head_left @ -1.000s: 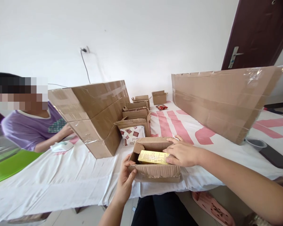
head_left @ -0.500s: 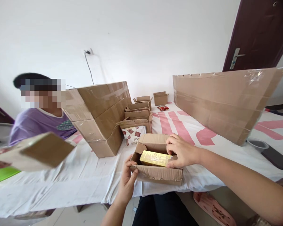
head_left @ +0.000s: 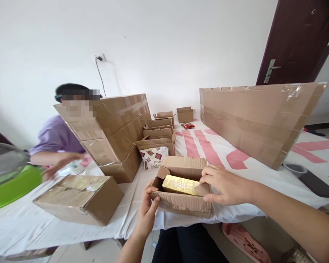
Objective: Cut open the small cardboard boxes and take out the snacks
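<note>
A small open cardboard box (head_left: pixel 181 204) sits at the near edge of the table with a yellow packet (head_left: pixel 179 185) lying inside it. My left hand (head_left: pixel 147 206) grips the box's near left corner, thumb over the rim. My right hand (head_left: pixel 226 185) rests on the box's right side, its fingers curled round the right flap by the end of the yellow packet.
A sealed brown box (head_left: pixel 79 198) lies on the white cloth at the left. Stacked cartons (head_left: pixel 112 128), several small open boxes (head_left: pixel 157 140) and a long cardboard sheet (head_left: pixel 260 117) stand behind. A person in purple (head_left: pixel 55 142) reaches over the table at the left. A bowl (head_left: pixel 294 168) sits at the right.
A sealed brown box has come in from the left and landed on the cloth. My right hand has slid from on top of the yellow packet to the box's right flap.
</note>
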Available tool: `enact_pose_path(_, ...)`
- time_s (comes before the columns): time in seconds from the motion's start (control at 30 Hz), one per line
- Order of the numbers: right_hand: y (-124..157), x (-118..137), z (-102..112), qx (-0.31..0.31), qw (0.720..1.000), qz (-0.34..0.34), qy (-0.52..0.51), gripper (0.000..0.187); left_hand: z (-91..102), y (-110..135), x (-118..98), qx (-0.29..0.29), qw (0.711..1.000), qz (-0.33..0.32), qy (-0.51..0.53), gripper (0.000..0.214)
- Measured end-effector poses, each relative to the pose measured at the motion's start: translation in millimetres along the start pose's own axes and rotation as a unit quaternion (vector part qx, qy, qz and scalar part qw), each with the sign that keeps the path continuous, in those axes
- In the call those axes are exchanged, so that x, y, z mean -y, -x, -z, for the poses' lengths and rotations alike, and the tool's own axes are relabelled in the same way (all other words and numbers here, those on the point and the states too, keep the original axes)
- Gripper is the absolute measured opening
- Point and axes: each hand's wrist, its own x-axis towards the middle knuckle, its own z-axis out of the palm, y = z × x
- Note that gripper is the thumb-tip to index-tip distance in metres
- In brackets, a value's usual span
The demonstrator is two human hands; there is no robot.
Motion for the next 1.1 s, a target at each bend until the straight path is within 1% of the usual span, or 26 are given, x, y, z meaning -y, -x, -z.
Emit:
enact_pose_path(0.1,-2,6,-2,0.009,0.998,-0.014,-0.055,0.04,1.7,2,0,0.003,1.0,0.008,-0.009,0.032)
enact_pose_path(0.23,-6,7,-1,0.009,0.991,-0.056,-0.121,0.044,3.8,3,2,0.006,1.0,0.013,-0.003,0.033)
enact_pose_path(0.4,-12,2,-3,-0.014,0.975,-0.102,-0.199,0.041,3.8,3,4,0.002,1.0,0.018,0.004,0.034)
enact_pose_path(0.47,-13,0,-3,-0.007,0.966,-0.121,-0.228,0.04,4.1,3,3,0.006,1.0,0.014,0.007,0.033)
enact_pose_path(0.53,-14,-2,0,0.016,0.961,-0.147,-0.235,0.034,4.7,4,3,0.012,1.0,0.012,0.008,0.032)
enact_pose_path(0.6,-15,-2,5,0.057,0.959,-0.177,-0.216,0.028,5.1,4,3,0.016,1.0,0.013,0.01,0.031)
enact_pose_path(0.67,-16,2,11,0.101,0.961,-0.19,-0.17,0.035,5.1,4,4,0.017,1.0,0.013,0.014,0.03)
enact_pose_path(0.73,-18,7,16,0.125,0.97,-0.184,-0.099,0.042,4.7,4,5,0.019,1.0,0.013,0.018,0.03)
enact_pose_path(0.83,-25,13,15,0.123,0.978,-0.165,0.015,0.033,3.8,3,6,0.025,0.999,0.01,0.02,0.029)
enact_pose_path(0.9,-31,15,10,0.115,0.98,-0.15,0.07,0.037,3.3,3,6,0.024,0.999,0.009,0.021,0.029)
enact_pose_path(0.97,-36,15,3,0.116,0.98,-0.123,0.107,0.042,3.0,3,5,0.021,1.0,0.009,0.022,0.029)
enact_pose_path(1.03,-39,16,-3,0.119,0.981,-0.086,0.13,0.041,2.7,4,3,0.022,0.999,0.008,0.023,0.028)
enact_pose_path(1.1,-39,17,-9,0.103,0.982,-0.06,0.145,0.037,2.2,4,0,0.025,0.999,0.006,0.023,0.027)
